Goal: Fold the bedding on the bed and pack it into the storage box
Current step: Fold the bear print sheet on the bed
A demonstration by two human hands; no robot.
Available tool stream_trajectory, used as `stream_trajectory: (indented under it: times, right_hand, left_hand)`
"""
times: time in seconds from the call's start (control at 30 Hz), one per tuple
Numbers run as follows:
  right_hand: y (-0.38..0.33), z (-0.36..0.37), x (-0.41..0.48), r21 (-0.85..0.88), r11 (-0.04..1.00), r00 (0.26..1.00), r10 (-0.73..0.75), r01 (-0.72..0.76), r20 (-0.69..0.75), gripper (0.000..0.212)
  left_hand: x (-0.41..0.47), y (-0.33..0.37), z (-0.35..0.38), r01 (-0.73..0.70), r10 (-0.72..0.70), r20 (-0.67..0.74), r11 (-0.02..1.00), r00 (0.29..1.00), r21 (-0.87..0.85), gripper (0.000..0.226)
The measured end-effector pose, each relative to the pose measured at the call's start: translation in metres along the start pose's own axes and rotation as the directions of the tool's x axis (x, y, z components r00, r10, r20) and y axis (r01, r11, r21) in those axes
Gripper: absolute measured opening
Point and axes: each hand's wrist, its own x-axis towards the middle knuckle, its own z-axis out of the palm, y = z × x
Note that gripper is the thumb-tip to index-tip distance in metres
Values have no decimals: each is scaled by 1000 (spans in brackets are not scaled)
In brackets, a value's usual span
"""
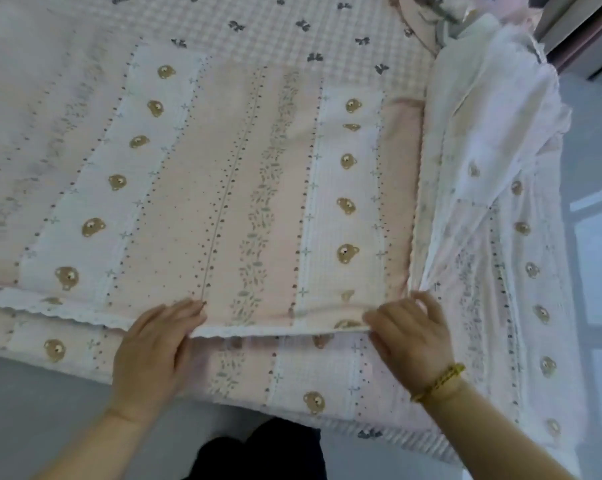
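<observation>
Two hands are working the near edge of the bed [275, 26] right now, and this is the folding step, well short of any packing. The bear-print quilt [244, 188] is lying doubled over across the mattress, its top layer's lace hem running along the near edge with a strip of the lower layer showing below it.

The left hand [154, 344] is resting flat on that hem near the middle, fingers [188, 311] straight and close together, pressing the layer down. The right hand [412, 336], the one with the yellow bracelet [438, 382], is covering the fold's near right corner, fingers spread over the cloth. Puckers are running out from under its fingertips, so it may be nipping the fabric, but I cannot tell for sure.

Over at the right edge of the bed, a loose flap [493, 133] of the same bedding is standing bunched and spilling over the side, so the shape is not squared off yet.

Next move, I'd say: a firm grip on both near corners, then that right flap is needing to come in over the flat part, edges matched. The storage box is not in view.
</observation>
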Motion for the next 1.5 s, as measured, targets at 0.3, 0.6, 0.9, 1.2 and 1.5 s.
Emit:
stream_trajectory:
  times: [0.3,0.6,0.9,1.2,1.5]
  right_hand:
    - [-7,31,-31,-82,995,914,85,-57,398,13]
    - [65,5,3,-384,908,574,227,167,787,36]
    - [164,-20,12,-388,919,883,124,69,453,17]
    - [177,-11,-152,-123,992,968,27,4,251,22]
    - [193,-22,-141,-97,995,961,-1,29,275,27]
  left_hand:
    - [-10,22,43,-29,15,194,997,981,69,67]
    - [16,96,54,-75,39,292,991,956,113,36]
    - [50,157,53,11,-13,23,993,1000,114,8]
    - [-36,189,106,94,-86,-57,984,995,151,38]
    - [-14,237,126,-90,108,-85,976,991,197,35]
